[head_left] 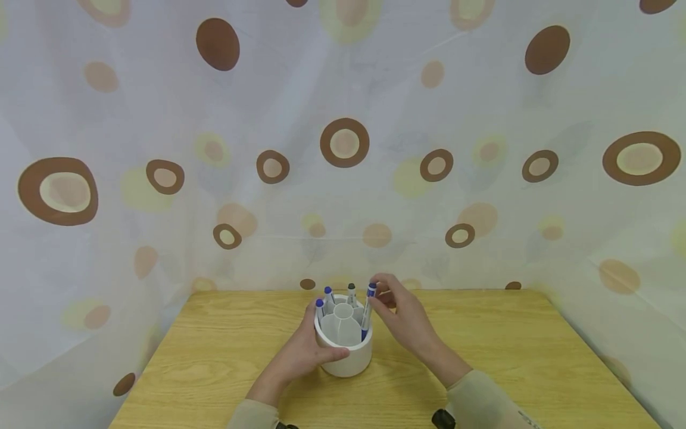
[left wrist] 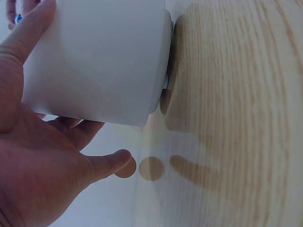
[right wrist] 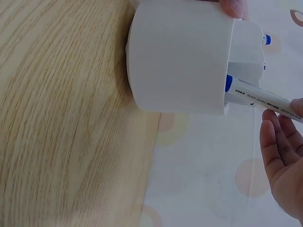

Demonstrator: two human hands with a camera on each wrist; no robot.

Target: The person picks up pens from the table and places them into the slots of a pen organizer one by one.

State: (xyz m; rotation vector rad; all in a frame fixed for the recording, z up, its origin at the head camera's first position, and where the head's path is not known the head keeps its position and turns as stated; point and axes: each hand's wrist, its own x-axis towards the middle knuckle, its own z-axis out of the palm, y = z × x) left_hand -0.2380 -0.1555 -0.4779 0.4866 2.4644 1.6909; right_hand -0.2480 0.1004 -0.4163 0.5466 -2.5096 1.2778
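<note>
A white round pen organizer (head_left: 351, 361) with several compartments stands on the wooden table. My left hand (head_left: 300, 353) grips it from the left, thumb across the front near the rim; its palm shows beside the white wall (left wrist: 99, 61) in the left wrist view. Between thumb and fingertips, my right hand (head_left: 407, 316) pinches the upper end of a white marker (head_left: 367, 316) with blue ends. The marker's lower blue end is inside the organizer's right side, just within the rim in the right wrist view. Two blue-capped markers (head_left: 328, 293) and one dark-capped marker (head_left: 351, 293) stand in other compartments.
The light wooden table (head_left: 498, 357) extends on both sides of the organizer. Behind it and at the sides hangs a pale curtain (head_left: 386, 196) with brown, peach and yellow spots. Dark bands (head_left: 443, 418) show at the sleeve cuffs.
</note>
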